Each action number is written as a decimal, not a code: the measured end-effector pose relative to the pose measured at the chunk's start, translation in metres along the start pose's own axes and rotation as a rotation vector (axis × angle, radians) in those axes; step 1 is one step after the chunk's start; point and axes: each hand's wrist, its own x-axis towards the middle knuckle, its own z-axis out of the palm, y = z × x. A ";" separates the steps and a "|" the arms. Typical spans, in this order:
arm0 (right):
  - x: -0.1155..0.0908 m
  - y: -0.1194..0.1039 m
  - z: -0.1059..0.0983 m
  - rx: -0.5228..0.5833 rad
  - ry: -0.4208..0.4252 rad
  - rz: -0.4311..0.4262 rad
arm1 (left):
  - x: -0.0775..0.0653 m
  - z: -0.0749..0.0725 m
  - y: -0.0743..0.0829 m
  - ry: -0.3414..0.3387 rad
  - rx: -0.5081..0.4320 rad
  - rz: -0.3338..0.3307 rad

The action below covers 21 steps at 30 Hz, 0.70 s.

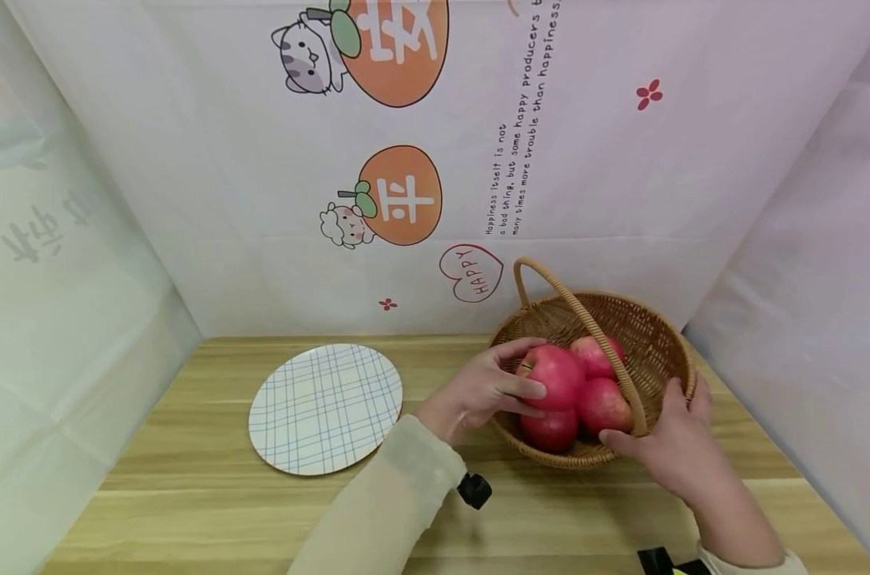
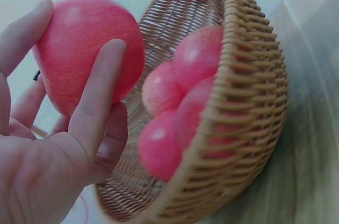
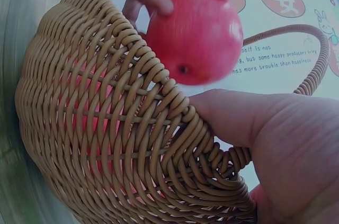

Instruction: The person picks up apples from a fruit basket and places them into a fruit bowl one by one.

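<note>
My left hand (image 1: 481, 389) grips a red apple (image 2: 87, 49) with a short dark stem, holding it above the left side of a wicker basket (image 2: 249, 102). Several more red apples (image 2: 160, 144) lie inside the basket. On the basket's right rim, my right hand (image 1: 682, 447) holds on, thumb near the foot of the arched handle (image 1: 585, 319) and fingers over the outer side. In the right wrist view the held apple (image 3: 196, 38) shows over the rim, while the apples within are partly hidden by the weave.
A round white board with blue grid lines (image 1: 327, 409) lies on the wooden table (image 1: 190, 479), left of the basket. Printed white cloth (image 1: 262, 200) hangs behind the table, with pale cloth walls at both sides. A small black device (image 1: 474, 490) sits at my left cuff.
</note>
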 end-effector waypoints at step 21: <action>0.001 0.003 -0.001 0.018 0.001 -0.016 | -0.075 -0.070 0.050 0.181 0.244 -0.034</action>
